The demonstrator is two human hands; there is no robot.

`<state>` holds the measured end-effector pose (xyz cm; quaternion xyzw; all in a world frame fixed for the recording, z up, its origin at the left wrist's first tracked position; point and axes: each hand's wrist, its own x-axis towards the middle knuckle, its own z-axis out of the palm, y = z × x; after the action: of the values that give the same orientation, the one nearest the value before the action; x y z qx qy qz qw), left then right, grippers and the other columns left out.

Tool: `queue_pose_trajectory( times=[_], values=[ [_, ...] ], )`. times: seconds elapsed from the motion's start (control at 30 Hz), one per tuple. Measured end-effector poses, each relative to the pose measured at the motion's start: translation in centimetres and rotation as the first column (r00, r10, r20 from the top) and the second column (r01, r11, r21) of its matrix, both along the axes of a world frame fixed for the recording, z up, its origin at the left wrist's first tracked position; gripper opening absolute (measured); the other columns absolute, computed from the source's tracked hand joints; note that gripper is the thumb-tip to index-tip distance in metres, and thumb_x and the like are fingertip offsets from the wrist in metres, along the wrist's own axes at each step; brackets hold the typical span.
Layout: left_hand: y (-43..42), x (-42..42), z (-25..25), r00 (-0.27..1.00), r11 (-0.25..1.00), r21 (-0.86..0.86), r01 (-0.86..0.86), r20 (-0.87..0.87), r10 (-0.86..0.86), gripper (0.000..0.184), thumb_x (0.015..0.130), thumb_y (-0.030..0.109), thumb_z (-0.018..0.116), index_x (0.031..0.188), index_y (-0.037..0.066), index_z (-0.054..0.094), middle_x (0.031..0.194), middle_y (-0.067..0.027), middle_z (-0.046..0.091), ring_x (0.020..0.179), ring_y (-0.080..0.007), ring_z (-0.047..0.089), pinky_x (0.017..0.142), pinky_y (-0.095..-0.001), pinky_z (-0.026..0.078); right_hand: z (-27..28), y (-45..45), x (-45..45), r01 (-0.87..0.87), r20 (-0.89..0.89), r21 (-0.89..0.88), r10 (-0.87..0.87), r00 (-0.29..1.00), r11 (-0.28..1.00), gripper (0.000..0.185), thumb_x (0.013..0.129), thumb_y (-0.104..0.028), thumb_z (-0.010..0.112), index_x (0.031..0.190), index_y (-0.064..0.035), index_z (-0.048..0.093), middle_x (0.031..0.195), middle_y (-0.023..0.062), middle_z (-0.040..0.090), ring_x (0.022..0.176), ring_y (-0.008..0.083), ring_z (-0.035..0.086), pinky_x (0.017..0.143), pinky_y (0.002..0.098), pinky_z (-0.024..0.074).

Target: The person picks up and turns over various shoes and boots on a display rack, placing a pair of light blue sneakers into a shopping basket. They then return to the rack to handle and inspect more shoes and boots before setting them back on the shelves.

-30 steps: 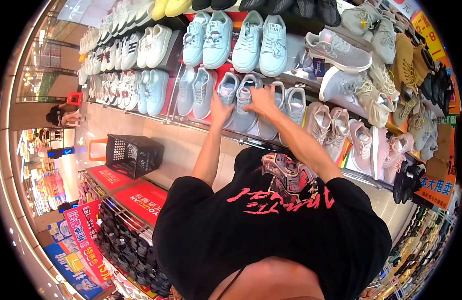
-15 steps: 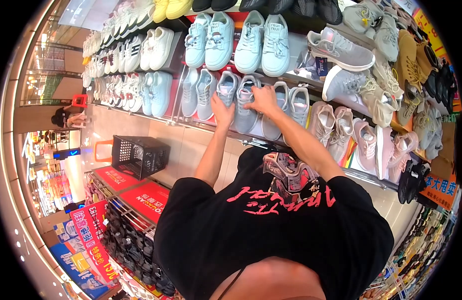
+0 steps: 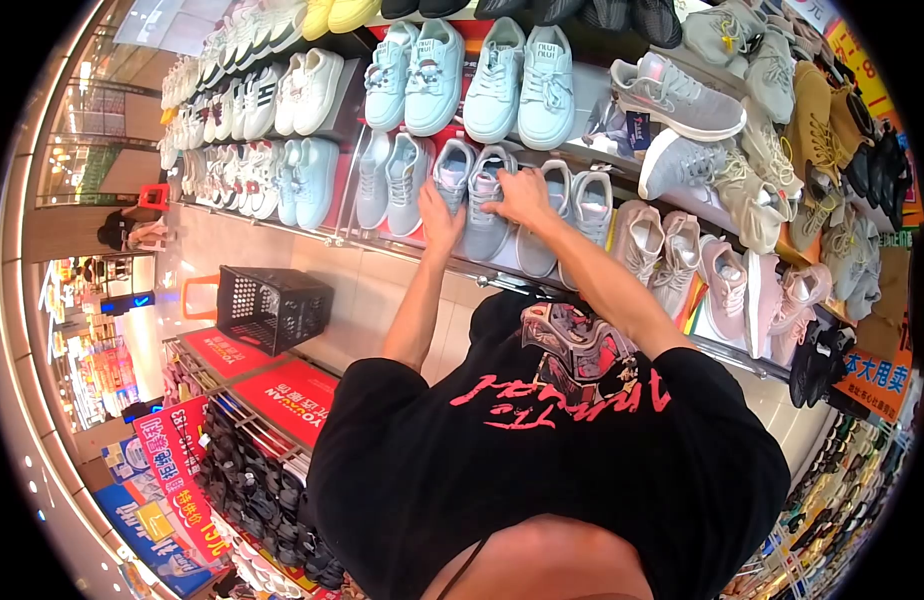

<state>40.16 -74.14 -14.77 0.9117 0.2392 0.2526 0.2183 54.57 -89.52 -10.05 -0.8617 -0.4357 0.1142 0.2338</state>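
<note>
In the lower shelf row stands a pair of grey sneakers, the left sneaker (image 3: 454, 162) and the right sneaker (image 3: 487, 222), toes toward me. My left hand (image 3: 442, 226) is closed around the front and side of the left one. My right hand (image 3: 522, 196) grips the right one at its collar and laces from the right, fingers bent and thumb on the lace area. Part of each shoe is hidden behind my fingers. On the left, a lighter grey pair (image 3: 406, 185) stands beside them; on the right is another grey sneaker (image 3: 535, 250).
Pale blue sneakers (image 3: 548, 90) sit on the shelf above. Pink sneakers (image 3: 724, 290) and tan boots (image 3: 814, 125) stand to the right. A black shopping basket (image 3: 282, 308) is on the left, near red signs (image 3: 287, 400). Another person (image 3: 132, 230) is far left.
The view has shifted slightly, moving the shelf a little left in the picture. Both hands stay at the same two grey sneakers, with only small finger movements.
</note>
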Motion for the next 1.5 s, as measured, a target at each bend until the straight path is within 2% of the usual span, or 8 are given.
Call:
queue_pose_trajectory(
  times=[0.43, 0.57, 0.7, 0.8, 0.9, 1.1, 1.27, 1.5],
  values=[
    [-0.2, 0.6, 0.0, 0.998, 0.989, -0.133, -0.068, -0.016, 0.066, 0.079, 0.075, 0.013, 0.077, 0.138, -0.013, 0.037, 0.129, -0.0323, 0.046, 0.123, -0.0492, 0.045, 0.108, -0.0485, 0.036, 0.4, -0.9, -0.9, 0.004, 0.070, 0.001, -0.004, 0.998, 1.000, 0.065, 0.075, -0.054, 0.079, 0.112, -0.0034, 0.064, 0.089, 0.0219, 0.071, 0.094, 0.0386, 0.068, 0.093, 0.0485, 0.0459],
    [-4.0, 2.5, 3.2, 0.931, 0.931, 0.010, -0.364, 0.022, 0.364, 0.080, 0.074, 0.012, 0.076, 0.141, -0.008, 0.038, 0.134, -0.0290, 0.044, 0.124, -0.0442, 0.048, 0.108, -0.0487, 0.036, 2.2, -6.3, -1.7, 0.118, 0.001, 0.629, -0.153, 0.988, 0.769, 0.041, 0.081, -0.029, 0.079, 0.109, -0.0036, 0.064, 0.092, 0.0150, 0.069, 0.089, 0.0332, 0.065, 0.084, 0.0411, 0.0502],
    [-9.7, 7.0, 8.5, 0.947, 0.982, 0.057, -0.179, 0.281, 0.156, 0.076, 0.076, 0.012, 0.076, 0.141, -0.004, 0.040, 0.134, -0.0249, 0.045, 0.123, -0.0405, 0.049, 0.109, -0.0485, 0.036, 5.2, -15.2, -1.5, 0.579, -0.327, 0.549, -0.483, 0.813, 0.603, 0.029, 0.084, -0.019, 0.076, 0.072, -0.0016, 0.057, 0.069, 0.0105, 0.059, 0.063, 0.0242, 0.056, 0.059, 0.0373, 0.0444],
    [-13.2, 13.4, 11.1, 0.899, 0.901, -0.323, 0.290, 0.416, -0.140, 0.062, 0.082, 0.016, 0.075, 0.134, -0.003, 0.048, 0.128, -0.0204, 0.050, 0.119, -0.0373, 0.051, 0.106, -0.0469, 0.038, 4.4, -19.8, 0.1, 0.781, -0.466, 0.502, -0.645, 0.605, 0.371, 0.045, 0.091, -0.024, 0.073, 0.062, -0.0002, 0.048, 0.056, 0.0064, 0.048, 0.053, 0.0127, 0.044, 0.051, 0.0344, 0.0335],
    [-15.2, 22.1, 11.7, 0.851, 0.923, -0.055, 0.381, 0.411, -0.327, 0.054, 0.088, 0.027, 0.072, 0.130, -0.002, 0.053, 0.124, -0.0189, 0.055, 0.112, -0.0353, 0.054, 0.103, -0.0428, 0.040, 4.6, -21.8, 1.8, 0.891, -0.690, 0.353, -0.565, 0.453, 0.284, 0.044, 0.092, -0.041, 0.072, 0.089, 0.0014, 0.060, 0.065, 0.0066, 0.061, 0.058, 0.0121, 0.056, 0.054, 0.0308, 0.0446],
    [-19.0, 33.4, 13.4, 0.979, 0.900, -0.392, 0.189, 0.003, -0.204, 0.068, 0.086, 0.057, 0.066, 0.127, 0.004, 0.059, 0.129, -0.0213, 0.057, 0.128, -0.0381, 0.038, 0.106, -0.0571, 0.031, 5.6, -19.9, 5.0, 0.917, -0.808, 0.181, -0.478, 0.345, 0.356, 0.106, 0.080, -0.050, 0.081, 0.150, 0.0066, 0.026, 0.117, 0.0233, 0.065, 0.084, 0.0245, 0.069, 0.071, 0.0346, 0.0600],
    [-16.7, 34.2, 14.1, 0.949, 0.883, -0.395, 0.254, -0.074, -0.307, 0.067, 0.081, 0.059, 0.068, 0.122, 0.006, 0.064, 0.127, -0.0146, 0.062, 0.129, -0.0377, 0.038, 0.106, -0.0559, 0.031, 3.6, -17.3, 6.9, 0.902, -0.910, 0.376, -0.100, 0.403, 0.210, 0.089, 0.078, -0.029, 0.084, 0.142, -0.0031, 0.027, 0.113, 0.0137, 0.060, 0.083, 0.0205, 0.067, 0.067, 0.0311, 0.0592],
    [-14.5, 34.9, 13.7, 0.908, 0.798, -0.454, 0.396, 0.068, -0.413, 0.077, 0.072, 0.048, 0.076, 0.131, 0.005, 0.053, 0.122, -0.0256, 0.062, 0.118, -0.0410, 0.054, 0.099, -0.0473, 0.044, 2.5, -17.0, 6.5, 0.899, -0.857, 0.355, -0.295, 0.423, 0.257, 0.096, 0.071, -0.025, 0.083, 0.146, -0.0017, 0.028, 0.131, 0.0170, 0.054, 0.114, 0.0254, 0.058, 0.097, 0.0375, 0.0478]
  ],
)
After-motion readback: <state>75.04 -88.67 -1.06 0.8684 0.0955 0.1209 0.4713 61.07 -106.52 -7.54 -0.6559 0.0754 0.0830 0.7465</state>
